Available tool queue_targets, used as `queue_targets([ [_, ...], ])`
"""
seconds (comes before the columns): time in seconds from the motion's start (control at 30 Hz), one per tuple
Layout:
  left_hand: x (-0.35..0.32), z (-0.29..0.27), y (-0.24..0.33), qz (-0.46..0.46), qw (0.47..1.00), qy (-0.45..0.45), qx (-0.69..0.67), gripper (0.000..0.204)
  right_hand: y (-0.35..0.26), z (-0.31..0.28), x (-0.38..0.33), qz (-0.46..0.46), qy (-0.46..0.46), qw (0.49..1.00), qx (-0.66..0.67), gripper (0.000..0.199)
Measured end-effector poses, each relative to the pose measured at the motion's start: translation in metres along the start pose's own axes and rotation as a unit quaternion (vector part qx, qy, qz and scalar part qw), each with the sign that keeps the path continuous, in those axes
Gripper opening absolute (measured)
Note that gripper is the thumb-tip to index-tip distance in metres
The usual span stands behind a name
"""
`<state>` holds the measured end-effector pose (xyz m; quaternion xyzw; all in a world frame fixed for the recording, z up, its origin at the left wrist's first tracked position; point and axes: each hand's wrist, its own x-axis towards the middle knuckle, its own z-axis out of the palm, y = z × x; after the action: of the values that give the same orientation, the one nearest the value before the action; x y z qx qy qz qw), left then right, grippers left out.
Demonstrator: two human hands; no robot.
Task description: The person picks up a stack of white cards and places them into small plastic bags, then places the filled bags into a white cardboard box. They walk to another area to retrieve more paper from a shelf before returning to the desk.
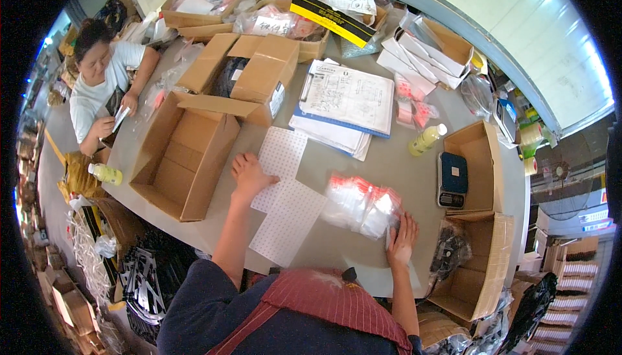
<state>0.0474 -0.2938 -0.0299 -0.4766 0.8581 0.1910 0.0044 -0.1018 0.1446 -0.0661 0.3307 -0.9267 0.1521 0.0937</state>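
My left hand (251,173) rests palm down with its fingers apart. Its thumb reaches over a white sheet of small printed marks (283,151), and a second such sheet (289,220) overlaps it nearer to me. On the right, my right hand (403,237) lies with fingers stretched out along the edge of a pile of clear plastic bags (359,206) with red strips. Under its thumb side the detail is too small to tell.
An empty open carton (184,154) stands left of my left hand. Beyond the sheets lie a clipboard with papers (346,96) and a yellow-green bottle (427,140). A small digital scale (451,180) and a carton holding a black bagged item (451,248) stand right. Across the left side sits another person (107,83).
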Motion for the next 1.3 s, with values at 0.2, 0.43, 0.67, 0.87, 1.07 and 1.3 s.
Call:
queue_targets([
  [0.2,-0.001,-0.002,0.004,0.009,0.998,-0.039,-0.051,0.081,-0.001,0.0,-0.001,0.004,-0.004,1.0,-0.016,0.048],
  [0.43,0.008,0.011,-0.002,0.009,0.995,-0.007,-0.097,0.096,0.0,-0.001,0.0,0.006,0.005,1.0,0.0,0.048],
  [0.67,0.0,0.007,0.003,0.004,0.997,0.001,-0.076,0.088,0.001,0.0,-0.001,0.003,0.004,1.0,-0.004,0.048],
  [0.87,-0.014,0.01,0.0,0.069,0.985,0.141,-0.076,0.076,-0.002,-0.003,0.0,0.007,0.002,1.0,-0.001,0.048],
  [1.07,-0.017,0.005,-0.001,0.1,0.976,0.187,-0.052,0.064,-0.002,-0.004,0.0,0.003,0.002,1.0,0.0,0.047],
  [1.3,-0.008,0.007,-0.023,0.142,0.954,0.262,-0.028,0.036,-0.002,-0.004,0.0,0.008,0.0,1.0,0.007,0.048],
])
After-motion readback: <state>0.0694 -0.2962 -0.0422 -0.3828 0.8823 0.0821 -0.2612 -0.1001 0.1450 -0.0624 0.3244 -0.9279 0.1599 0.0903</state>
